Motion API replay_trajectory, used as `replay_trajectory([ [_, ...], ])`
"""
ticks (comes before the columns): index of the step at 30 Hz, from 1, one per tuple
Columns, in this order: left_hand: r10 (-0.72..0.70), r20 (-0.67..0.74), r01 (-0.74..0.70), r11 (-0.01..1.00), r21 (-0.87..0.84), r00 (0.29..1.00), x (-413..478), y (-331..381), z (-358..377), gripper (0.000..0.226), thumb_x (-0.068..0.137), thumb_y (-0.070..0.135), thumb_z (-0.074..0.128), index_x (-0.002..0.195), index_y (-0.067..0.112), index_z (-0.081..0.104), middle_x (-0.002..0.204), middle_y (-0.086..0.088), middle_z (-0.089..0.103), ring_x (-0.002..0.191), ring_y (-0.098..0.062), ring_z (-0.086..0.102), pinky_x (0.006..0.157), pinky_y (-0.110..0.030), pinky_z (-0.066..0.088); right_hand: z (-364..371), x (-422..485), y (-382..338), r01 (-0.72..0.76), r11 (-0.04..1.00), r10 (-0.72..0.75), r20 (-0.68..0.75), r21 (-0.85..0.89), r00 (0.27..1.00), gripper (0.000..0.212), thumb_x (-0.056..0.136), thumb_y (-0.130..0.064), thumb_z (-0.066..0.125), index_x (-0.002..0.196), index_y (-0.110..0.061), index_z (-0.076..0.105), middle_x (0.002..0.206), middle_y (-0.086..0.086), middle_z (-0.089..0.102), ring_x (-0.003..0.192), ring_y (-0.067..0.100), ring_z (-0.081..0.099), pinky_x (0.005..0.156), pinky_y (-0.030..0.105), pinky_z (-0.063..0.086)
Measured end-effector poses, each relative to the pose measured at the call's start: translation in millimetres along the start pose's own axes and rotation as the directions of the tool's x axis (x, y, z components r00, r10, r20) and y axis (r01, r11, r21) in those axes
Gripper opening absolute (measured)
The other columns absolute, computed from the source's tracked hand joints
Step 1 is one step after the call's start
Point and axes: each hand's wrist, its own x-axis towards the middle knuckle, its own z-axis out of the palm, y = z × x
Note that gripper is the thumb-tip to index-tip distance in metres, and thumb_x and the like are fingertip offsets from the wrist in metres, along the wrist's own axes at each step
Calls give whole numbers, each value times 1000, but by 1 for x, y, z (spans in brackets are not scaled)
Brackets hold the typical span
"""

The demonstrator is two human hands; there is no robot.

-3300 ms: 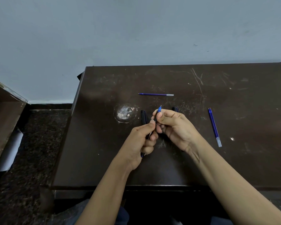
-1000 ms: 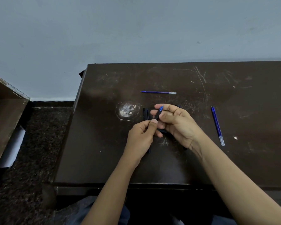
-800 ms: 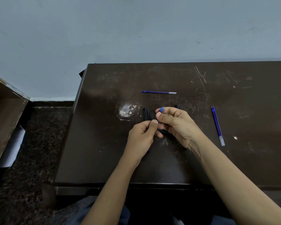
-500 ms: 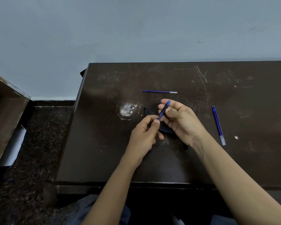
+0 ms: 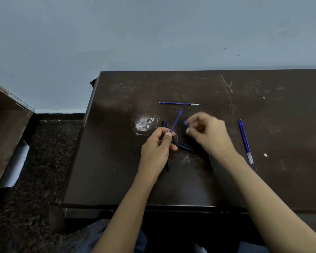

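My left hand [image 5: 158, 148] pinches a thin blue pen refill [image 5: 177, 120] that points up and away over the dark table [image 5: 117, 170]. A dark pen barrel [image 5: 168, 166] runs under that hand and shows below it. My right hand [image 5: 207, 133], blurred, holds a small blue pen tip piece [image 5: 185, 123] between curled fingers, a short way right of the refill. Beneath and between the hands lie a black pen body [image 5: 185, 147] and a black cap [image 5: 165, 124].
Two more blue refills lie on the table: one [image 5: 179, 103] crosswise beyond the hands, one [image 5: 245, 140] lengthwise to the right. A worn pale spot [image 5: 144, 123] marks the tabletop. A brown cabinet [image 5: 5, 128] stands on the floor at the left.
My right hand has pulled the blue tip piece off to the right, so the thin refill now stands bare above my left hand. The hands have separated.
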Motion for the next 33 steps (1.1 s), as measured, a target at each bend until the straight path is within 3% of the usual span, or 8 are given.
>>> replay_trajectory([
  [5, -12, -11, 12, 1000, -5, 1000, 1, 0, -1, 20, 97, 35, 46, 86, 39, 63, 61, 13, 67, 46, 8, 50, 54, -23, 35, 9, -5, 1, 69, 972, -30, 171, -225, 985, 19, 81, -10, 67, 97, -20, 72, 89, -2, 72, 86, 14, 66, 87, 33, 52],
  [10, -20, -3, 20, 999, -26, 1000, 1, 1, -1, 19, 98, 36, 46, 89, 38, 63, 61, 11, 66, 45, 7, 47, 51, -20, 35, 9, -6, 0, 66, 971, -31, 154, -231, 988, 16, 84, -14, 66, 97, -20, 73, 94, -1, 73, 91, 14, 65, 88, 29, 51],
  [14, -19, 38, 21, 998, -59, 999, -1, 2, 1, 19, 98, 35, 45, 90, 39, 62, 62, 10, 66, 44, 4, 44, 45, -13, 34, 8, -9, -9, -36, 997, 31, 72, 69, 997, 10, 85, -24, 67, 90, -23, 76, 81, -7, 73, 79, 3, 66, 70, 5, 45],
  [18, -21, 64, 26, 997, -73, 998, -2, 6, 2, 19, 99, 34, 45, 91, 39, 62, 62, 8, 65, 44, 4, 44, 43, -11, 34, 16, -17, -21, -191, 900, 134, 169, 392, 976, 10, 84, -26, 69, 89, -22, 76, 77, 1, 74, 81, 15, 71, 82, 31, 56],
  [24, -12, 105, 21, 996, -88, 994, -4, 8, 4, 19, 99, 35, 45, 95, 38, 64, 62, 8, 65, 45, 0, 41, 42, -13, 35, 21, -11, -32, -336, 635, 281, 198, 695, 939, 10, 85, -12, 67, 89, -4, 72, 80, 12, 71, 72, 18, 66, 74, 32, 55],
  [27, -9, 99, 18, 995, -94, 995, -4, 8, 6, 20, 99, 32, 46, 91, 34, 64, 59, 9, 63, 45, -2, 39, 42, -13, 33, 12, 9, -40, -311, 554, 286, 174, 772, 942, 8, 90, -10, 59, 92, -6, 65, 78, 8, 67, 67, 16, 65, 63, 26, 56],
  [30, -15, 85, 23, 995, -95, 996, -3, 6, 4, 21, 99, 32, 46, 88, 32, 64, 59, 10, 63, 45, -1, 39, 41, -12, 32, -4, 38, -44, -189, 703, 165, 101, 686, 981, 10, 93, -13, 57, 97, -8, 64, 78, 9, 66, 65, 16, 65, 62, 30, 56],
  [33, -21, 84, 29, 996, -86, 996, -3, 5, 3, 21, 99, 33, 46, 87, 34, 64, 59, 11, 64, 45, 0, 40, 41, -12, 33, -7, 66, -36, 15, 987, -20, 31, 163, 999, 13, 89, -17, 61, 95, -11, 71, 81, 10, 70, 67, 12, 61, 69, 32, 52],
])
